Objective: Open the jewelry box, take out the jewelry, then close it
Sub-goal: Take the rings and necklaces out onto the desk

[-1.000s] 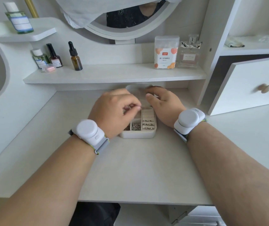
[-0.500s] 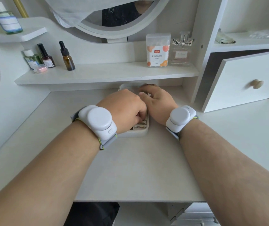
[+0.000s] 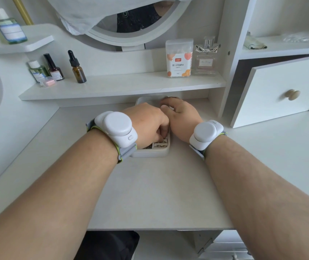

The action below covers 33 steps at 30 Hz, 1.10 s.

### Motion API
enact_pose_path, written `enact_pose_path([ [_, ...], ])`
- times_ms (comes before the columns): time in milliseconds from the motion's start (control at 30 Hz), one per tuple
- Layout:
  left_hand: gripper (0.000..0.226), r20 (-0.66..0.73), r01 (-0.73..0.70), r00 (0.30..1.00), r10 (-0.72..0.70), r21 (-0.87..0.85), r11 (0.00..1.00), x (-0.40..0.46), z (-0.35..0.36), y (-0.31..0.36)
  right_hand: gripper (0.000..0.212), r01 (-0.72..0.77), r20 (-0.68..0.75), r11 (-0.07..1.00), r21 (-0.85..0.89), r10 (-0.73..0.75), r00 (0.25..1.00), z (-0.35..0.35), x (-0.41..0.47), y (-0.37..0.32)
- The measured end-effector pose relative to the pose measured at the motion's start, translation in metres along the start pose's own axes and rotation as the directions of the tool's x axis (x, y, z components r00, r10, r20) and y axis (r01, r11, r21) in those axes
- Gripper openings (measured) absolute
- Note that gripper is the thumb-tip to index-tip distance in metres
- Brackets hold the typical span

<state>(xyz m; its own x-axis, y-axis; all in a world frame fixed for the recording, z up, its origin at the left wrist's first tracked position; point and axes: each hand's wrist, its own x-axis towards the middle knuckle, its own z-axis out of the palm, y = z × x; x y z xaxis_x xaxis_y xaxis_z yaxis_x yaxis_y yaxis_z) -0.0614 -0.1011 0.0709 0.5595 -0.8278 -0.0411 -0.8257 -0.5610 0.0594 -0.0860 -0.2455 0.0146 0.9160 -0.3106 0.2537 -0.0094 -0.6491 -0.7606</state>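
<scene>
Mid-frame on the pale white desk [image 3: 150, 194], the small cream plastic jewelry box [image 3: 152, 152] sits open. Left hand [image 3: 146, 124] curls into its compartments, grip contents hidden; right hand [image 3: 182, 119] rests loosely spread on its lid.

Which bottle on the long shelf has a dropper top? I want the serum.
The amber brown bottle with the black rubber dropper bulb, standing right of the dark nail-polish bottle and the green bottle, which have plain caps.
</scene>
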Motion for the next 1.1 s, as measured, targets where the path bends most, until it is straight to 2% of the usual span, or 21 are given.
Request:
enact_pose_path([
  [400,0.009,-0.042,-0.001,0.999,0.002,0.011,1.0,-0.001,0.002,0.001,0.031,-0.003,0.0,1.0,-0.011,0.003,1.0,0.0,-0.001,-0.001],
  [567,0.007,-0.113,0.022,0.993,-0.031,-0.087,0.996,-0.009,0.009,-0.001,0.032,-0.006,0.001,1.0,-0.017,0.006,1.0,0.0,-0.001,-0.001],
  [667,0.004,-0.23,0.043,0.969,-0.094,-0.216,0.975,-0.016,0.013,-0.004,0.033,-0.003,0.006,1.0,-0.029,0.003,1.0,0.0,-0.001,-0.002],
  [767,0.002,-0.333,0.024,0.919,-0.209,-0.482,0.876,-0.026,0.016,-0.017,0.033,-0.01,0.014,0.999,-0.039,0.01,1.0,0.0,-0.002,-0.002],
  [867,0.005,-0.353,-0.001,0.861,-0.367,-0.722,0.692,-0.039,0.022,-0.04,0.032,-0.004,0.031,0.999,-0.033,0.005,1.0,0.0,-0.002,-0.002],
  [967,0.007,-0.371,0.014,0.772,-0.516,-0.802,0.598,-0.055,0.031,-0.067,0.031,-0.009,0.029,0.999,-0.048,0.011,1.0,-0.001,-0.002,-0.001],
  [1100,0.005,-0.306,0.154,0.725,-0.617,-0.801,0.578,-0.082,0.049,-0.094,0.033,-0.013,0.022,0.998,-0.055,0.014,1.0,0.0,-0.002,-0.001],
])
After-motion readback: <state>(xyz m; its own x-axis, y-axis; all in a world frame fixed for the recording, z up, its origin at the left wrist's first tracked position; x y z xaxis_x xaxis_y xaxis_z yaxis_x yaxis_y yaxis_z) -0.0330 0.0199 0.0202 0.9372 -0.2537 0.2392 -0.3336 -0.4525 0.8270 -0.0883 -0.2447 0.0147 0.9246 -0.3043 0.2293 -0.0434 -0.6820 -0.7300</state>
